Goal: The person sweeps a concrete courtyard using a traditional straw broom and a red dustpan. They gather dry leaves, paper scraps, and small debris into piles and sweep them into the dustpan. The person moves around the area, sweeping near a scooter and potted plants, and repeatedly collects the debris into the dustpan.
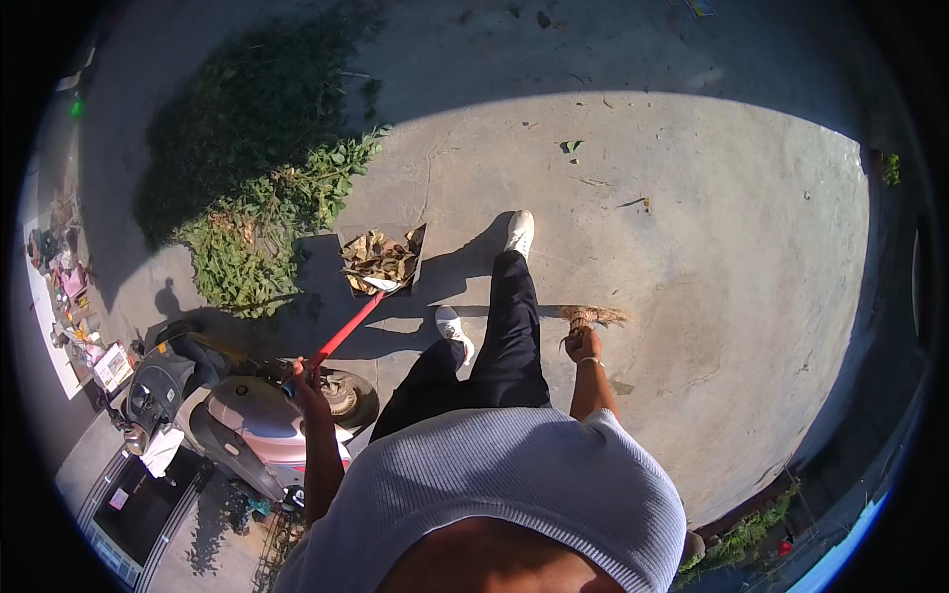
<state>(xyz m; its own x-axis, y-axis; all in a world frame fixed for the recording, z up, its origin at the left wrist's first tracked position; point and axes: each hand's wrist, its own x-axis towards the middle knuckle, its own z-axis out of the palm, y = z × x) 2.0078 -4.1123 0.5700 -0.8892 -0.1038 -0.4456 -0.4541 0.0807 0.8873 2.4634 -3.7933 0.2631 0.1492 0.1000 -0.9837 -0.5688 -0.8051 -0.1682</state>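
Observation:
My left hand (310, 383) is closed round the red handle (344, 334) of a long-handled dustpan. The dustpan's dark pan (419, 259) is out ahead on the left, filled with dry brown leaves (380, 255) and a whitish scrap. My right hand (583, 344) grips a straw hand broom (596, 315) out to my right. Its pale bristles point right, and the fingers hide part of its handle.
Cut green branches (262, 222) lie in a heap beyond the dustpan. A parked scooter (252, 425) stands close on my left. Small litter, including a green leaf scrap (570, 146), dots the concrete (692, 247). Assorted clutter (74, 282) lines the far left wall.

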